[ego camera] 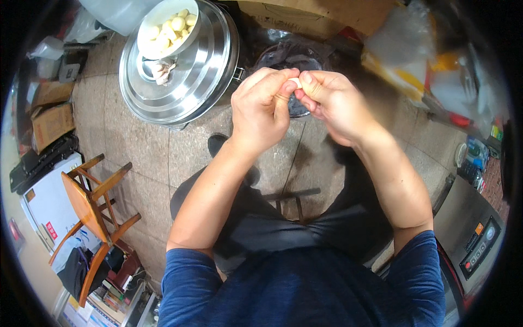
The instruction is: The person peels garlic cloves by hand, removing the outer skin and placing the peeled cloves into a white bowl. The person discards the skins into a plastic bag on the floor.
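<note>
Between my two hands is a pale garlic clove (296,83), pinched at the fingertips and partly hidden by them. My left hand (261,104) grips it from the left with thumb and forefinger. From the other side, the thumb and fingers of my right hand (333,96) hold it too. Below the hands stands a bin lined with a dark plastic bag (304,109). To the left, a white bowl (148,50) of peeled garlic cloves (173,30) rests on a round stainless steel lid (184,92). Beside the bowl lies an unpeeled garlic bulb (162,73), partly broken apart.
A wooden chair (86,204) stands on the tiled floor (139,151) at left, near cardboard boxes (53,124). Plastic bags (404,45) hang or lie at upper right. A metal appliance with a button panel (461,229) is at right. Behind the bin is a cardboard box (310,16).
</note>
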Tool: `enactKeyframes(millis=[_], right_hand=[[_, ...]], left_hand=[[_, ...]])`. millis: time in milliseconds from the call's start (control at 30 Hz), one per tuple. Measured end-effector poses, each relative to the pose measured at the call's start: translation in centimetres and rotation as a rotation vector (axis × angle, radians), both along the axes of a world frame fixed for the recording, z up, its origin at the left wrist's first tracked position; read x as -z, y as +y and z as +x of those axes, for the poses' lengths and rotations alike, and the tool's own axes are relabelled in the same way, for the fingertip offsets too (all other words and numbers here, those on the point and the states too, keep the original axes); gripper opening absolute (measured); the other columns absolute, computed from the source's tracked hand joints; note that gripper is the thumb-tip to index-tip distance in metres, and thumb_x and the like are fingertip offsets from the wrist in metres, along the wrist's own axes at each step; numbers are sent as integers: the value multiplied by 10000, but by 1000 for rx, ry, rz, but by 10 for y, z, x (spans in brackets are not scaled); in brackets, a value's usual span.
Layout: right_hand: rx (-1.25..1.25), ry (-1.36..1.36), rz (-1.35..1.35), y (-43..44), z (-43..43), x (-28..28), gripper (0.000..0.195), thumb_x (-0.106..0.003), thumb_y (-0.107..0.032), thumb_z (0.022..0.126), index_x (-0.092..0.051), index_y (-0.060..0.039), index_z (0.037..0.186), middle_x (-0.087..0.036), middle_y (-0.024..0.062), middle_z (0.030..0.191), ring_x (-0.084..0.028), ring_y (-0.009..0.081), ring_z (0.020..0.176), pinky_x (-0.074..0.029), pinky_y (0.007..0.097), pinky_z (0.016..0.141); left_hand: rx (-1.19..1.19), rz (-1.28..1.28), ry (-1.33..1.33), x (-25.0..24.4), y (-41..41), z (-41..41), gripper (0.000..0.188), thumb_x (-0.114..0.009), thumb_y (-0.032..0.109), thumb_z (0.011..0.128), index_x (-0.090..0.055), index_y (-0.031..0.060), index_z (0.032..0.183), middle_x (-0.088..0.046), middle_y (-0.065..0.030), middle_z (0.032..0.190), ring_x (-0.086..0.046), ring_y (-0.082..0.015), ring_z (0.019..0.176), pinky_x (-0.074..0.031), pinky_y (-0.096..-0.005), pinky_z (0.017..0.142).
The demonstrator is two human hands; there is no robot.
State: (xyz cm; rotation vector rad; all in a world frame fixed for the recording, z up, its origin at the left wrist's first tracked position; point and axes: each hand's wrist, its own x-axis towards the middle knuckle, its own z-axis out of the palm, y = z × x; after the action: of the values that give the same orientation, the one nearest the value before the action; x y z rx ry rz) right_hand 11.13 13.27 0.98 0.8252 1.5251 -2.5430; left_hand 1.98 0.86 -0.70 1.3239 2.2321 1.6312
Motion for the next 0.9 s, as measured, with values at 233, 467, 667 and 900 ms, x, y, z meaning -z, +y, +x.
enactKeyframes(millis=[233,467,667,900], right_hand=[[54,75,-97,6,0,8,310,-476,-284,977,-600,-25,862,-484,-44,638,-404,54,569,-333,187,535],[184,209,632,-6,-4,1,104,-563,-102,908,-588,-6,874,-568,16,751,-553,89,694,-446,203,629],[149,311,954,-3,-5,-3,51,-597,26,825,-579,-5,861,-578,77,813,-614,141,716,-494,257,624],[86,334,1074,2,-2,-8,96,-582,64,783,-550,-10,834,-555,101,776,-613,207,700,-494,295,631]], left_hand=[[2,-22,-209,3,0,3,161,-625,62,853,-655,-13,992,-656,-118,837,-635,-201,676,-502,-269,593],[68,262,-1157,0,1,0,224,-601,106,906,-617,-21,1091,-646,-36,844,-515,-30,603,-427,-164,516],[94,131,-1102,-5,0,4,201,-591,103,912,-628,1,1081,-658,-29,843,-508,-30,593,-425,-164,518],[72,107,-990,-4,0,9,196,-592,104,911,-628,5,1077,-682,-33,871,-522,-31,618,-446,-167,549]])
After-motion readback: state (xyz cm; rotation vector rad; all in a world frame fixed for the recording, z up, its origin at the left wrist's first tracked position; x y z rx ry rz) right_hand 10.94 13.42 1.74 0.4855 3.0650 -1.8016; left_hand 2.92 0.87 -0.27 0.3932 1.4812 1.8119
